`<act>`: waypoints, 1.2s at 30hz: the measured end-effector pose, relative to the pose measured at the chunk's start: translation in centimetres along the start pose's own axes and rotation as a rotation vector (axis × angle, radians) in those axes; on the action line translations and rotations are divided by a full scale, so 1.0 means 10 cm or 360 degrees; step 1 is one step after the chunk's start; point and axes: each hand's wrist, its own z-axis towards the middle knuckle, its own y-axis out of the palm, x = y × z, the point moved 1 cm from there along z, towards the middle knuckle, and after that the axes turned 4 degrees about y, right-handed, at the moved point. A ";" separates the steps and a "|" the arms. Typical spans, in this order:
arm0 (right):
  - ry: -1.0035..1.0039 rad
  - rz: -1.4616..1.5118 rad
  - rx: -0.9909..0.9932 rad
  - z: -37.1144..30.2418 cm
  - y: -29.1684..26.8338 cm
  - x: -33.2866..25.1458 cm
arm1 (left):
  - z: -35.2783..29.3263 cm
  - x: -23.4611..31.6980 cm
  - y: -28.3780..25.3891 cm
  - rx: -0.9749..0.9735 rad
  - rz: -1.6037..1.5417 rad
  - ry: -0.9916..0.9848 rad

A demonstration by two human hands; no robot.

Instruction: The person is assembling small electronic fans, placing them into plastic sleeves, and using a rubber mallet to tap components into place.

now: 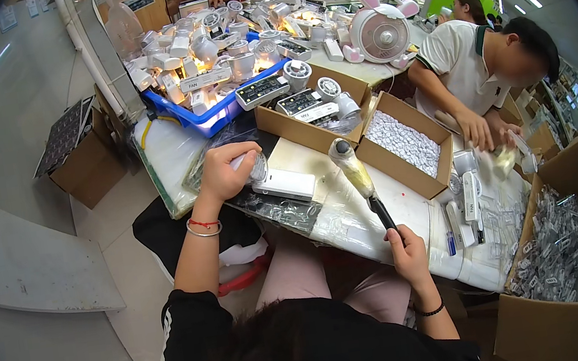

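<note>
My left hand (228, 170) is closed around the round end of a small white device (286, 184), probably a handheld fan. Its oblong white body lies on clear plastic wrapping at the table's near edge. My fingers cover much of the round end. In my right hand (410, 256) is the black handle of a mallet (352, 166). The mallet is raised over the table, its thick end pale yellowish and wrapped-looking with a dark tip. It stays apart from the white device.
Beyond my left hand, a blue crate (210, 121) overflows with white fans and lit lamps. Two open cartons, one with fans (280, 119) and one with small white pieces (402, 146), stand mid-table. At right, a co-worker (464, 60) handles parts near a carton of clear pieces (557, 246).
</note>
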 end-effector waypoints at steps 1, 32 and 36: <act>0.0005 0.0017 -0.0009 0.00 0.00 0.01 | -0.01 -0.01 0.00 0.0003 -0.0022 -0.0021; 0.0084 0.0123 -0.0024 0.03 0.02 0.07 | 0.07 -0.05 -0.07 0.0298 -0.0139 -0.0158; 0.0066 0.0047 -0.0026 0.04 0.02 0.01 | 0.07 -0.10 -0.10 0.0364 -0.0201 -0.0193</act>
